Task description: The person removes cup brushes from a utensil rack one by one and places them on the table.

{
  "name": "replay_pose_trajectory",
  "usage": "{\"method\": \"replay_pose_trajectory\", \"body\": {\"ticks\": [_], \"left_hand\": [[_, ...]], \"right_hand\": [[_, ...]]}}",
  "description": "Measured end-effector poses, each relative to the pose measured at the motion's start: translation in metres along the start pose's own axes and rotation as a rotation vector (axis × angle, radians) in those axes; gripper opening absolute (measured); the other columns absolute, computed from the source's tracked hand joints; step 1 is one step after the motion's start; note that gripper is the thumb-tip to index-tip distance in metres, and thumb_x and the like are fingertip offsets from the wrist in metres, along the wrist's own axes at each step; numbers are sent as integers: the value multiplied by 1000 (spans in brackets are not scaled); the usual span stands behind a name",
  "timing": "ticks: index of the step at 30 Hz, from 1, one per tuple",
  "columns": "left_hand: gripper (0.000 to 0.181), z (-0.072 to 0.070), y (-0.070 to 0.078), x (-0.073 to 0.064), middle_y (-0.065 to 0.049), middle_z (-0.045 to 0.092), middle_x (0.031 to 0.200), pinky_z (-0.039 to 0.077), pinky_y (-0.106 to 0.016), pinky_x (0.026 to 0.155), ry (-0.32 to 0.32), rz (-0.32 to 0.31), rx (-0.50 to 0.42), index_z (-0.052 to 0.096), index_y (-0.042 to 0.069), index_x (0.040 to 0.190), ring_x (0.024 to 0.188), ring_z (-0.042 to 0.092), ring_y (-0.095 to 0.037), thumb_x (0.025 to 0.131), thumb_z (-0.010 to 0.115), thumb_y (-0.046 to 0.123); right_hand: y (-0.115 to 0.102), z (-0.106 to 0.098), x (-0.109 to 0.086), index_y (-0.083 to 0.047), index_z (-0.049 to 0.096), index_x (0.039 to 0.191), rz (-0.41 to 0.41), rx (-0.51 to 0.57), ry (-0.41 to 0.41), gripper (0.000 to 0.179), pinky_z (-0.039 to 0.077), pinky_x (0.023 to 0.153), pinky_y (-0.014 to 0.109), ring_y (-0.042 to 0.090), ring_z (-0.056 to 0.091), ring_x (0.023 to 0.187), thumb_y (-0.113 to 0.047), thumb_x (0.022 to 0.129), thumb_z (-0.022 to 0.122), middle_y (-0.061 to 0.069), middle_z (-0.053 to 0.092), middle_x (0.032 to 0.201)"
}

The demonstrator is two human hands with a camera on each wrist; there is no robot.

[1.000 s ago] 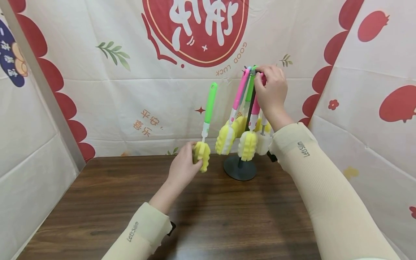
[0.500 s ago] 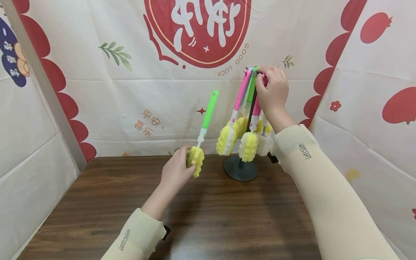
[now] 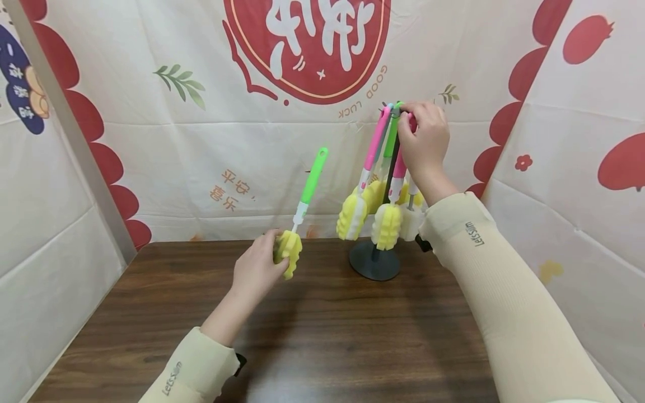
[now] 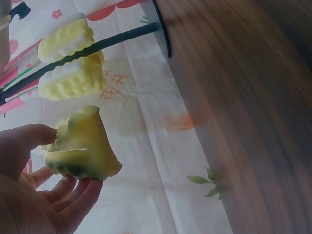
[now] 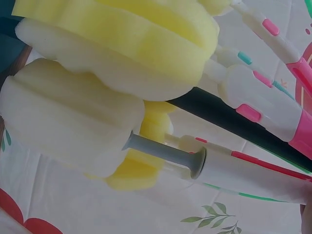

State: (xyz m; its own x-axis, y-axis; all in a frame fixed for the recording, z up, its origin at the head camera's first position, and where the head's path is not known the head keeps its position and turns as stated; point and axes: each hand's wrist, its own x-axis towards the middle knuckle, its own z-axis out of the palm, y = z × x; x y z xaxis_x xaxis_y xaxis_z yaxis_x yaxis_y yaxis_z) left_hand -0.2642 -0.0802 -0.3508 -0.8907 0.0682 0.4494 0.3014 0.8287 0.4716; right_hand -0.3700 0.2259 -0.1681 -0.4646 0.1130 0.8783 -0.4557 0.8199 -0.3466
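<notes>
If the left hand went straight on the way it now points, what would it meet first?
Beyond the brush it holds, the left hand would probably meet the backdrop first. The stand sits off to the right, apparently outside that line; depth to the cloth is unclear.

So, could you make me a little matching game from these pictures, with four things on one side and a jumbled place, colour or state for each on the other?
Things:
1. Left hand
2. Right hand
3. Stand's base
4. Tabletop

Descriptions:
A. Dark brown, with a wood grain
B. Up near the top of the stand
C. Round and dark grey
D. Holding the yellow sponge head of a green-handled brush

Right pairs: 1-D, 2-B, 3-C, 4-A
</notes>
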Motion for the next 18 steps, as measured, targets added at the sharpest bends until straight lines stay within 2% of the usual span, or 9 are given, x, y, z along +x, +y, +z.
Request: {"method": "replay_pose_trajectory", "body": {"ticks": [13,18], "left_hand": [[56,-18,-27,-12,-12,62,109,51,-46,67,-26,-46,36,53,10,132,89,64,-26,83,76,21],[54,-22,-37,-17,-14,62,108,50,-48,67,-10,-58,53,53,10,131,90,63,-28,83,75,20]], "right_hand": [[-1,1,0,-4,71,109,-13,1,29,34,41,88,34,26,52,102,-22,98,45,10,65,107],[1,2,1,-3,71,108,-17,-3,34,34,40,86,35,26,51,100,-23,98,45,11,64,105]]}}
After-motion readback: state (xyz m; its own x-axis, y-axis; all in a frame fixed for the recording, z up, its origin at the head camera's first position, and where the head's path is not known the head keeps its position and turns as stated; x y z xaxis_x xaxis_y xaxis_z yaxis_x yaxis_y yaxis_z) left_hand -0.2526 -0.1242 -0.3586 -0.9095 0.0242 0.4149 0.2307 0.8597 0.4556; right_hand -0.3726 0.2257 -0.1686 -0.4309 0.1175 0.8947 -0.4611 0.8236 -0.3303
